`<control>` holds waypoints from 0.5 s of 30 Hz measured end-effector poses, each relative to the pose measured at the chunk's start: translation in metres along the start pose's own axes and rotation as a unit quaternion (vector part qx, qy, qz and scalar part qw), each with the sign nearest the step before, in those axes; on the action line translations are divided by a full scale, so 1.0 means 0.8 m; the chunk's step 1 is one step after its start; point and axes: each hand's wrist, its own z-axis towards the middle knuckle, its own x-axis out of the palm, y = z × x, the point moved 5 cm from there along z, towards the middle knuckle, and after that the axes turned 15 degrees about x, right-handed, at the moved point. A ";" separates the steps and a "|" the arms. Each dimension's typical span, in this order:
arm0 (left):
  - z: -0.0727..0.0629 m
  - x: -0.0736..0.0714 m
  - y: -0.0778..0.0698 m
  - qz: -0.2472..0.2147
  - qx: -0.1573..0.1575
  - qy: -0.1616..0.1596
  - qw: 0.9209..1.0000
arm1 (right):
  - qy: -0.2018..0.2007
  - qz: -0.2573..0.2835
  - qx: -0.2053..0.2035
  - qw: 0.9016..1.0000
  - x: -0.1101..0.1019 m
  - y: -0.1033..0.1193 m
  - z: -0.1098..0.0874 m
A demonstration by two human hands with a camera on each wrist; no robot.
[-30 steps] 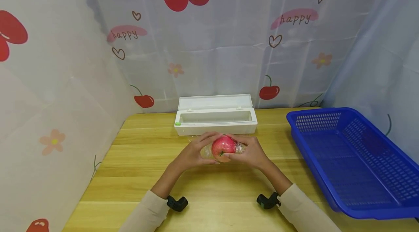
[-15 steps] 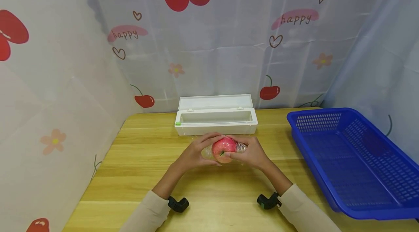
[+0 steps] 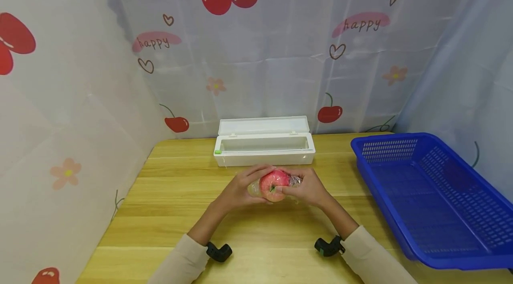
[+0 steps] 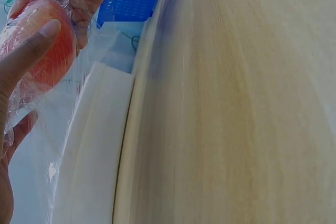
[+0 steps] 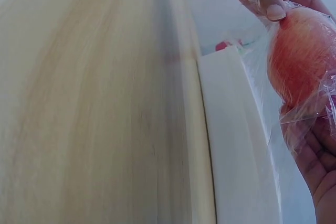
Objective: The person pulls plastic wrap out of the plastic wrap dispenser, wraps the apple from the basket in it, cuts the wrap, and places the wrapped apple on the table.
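A red apple (image 3: 274, 185) is held up between both hands over the table, stem toward the person, with clear plastic wrap around it. The left hand (image 3: 243, 189) grips its left side, fingers over the far side and thumb beneath. The right hand (image 3: 307, 187) holds the right side, its thumb near the stem. Bunched plastic wrap (image 3: 295, 181) shows between the apple and the right palm. In the left wrist view the left thumb presses the apple (image 4: 50, 51) through the film. The right wrist view shows film stretched over the apple (image 5: 302, 59) and hanging loosely beside it.
Behind the hands on the wooden table (image 3: 172, 217) stands a long white box (image 3: 264, 159), lid raised, with a green tab at its left end. A large blue basket (image 3: 386, 206) is at the right. A cherry-printed curtain (image 3: 272, 75) surrounds the table.
The apple and both hands have sunk slightly toward the person. The left thumb lies closer under the apple. The hold is otherwise the same.
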 end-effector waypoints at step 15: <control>0.002 -0.003 -0.002 -0.018 0.007 -0.012 1.000 | 0.024 0.039 0.039 0.998 0.004 -0.006 0.002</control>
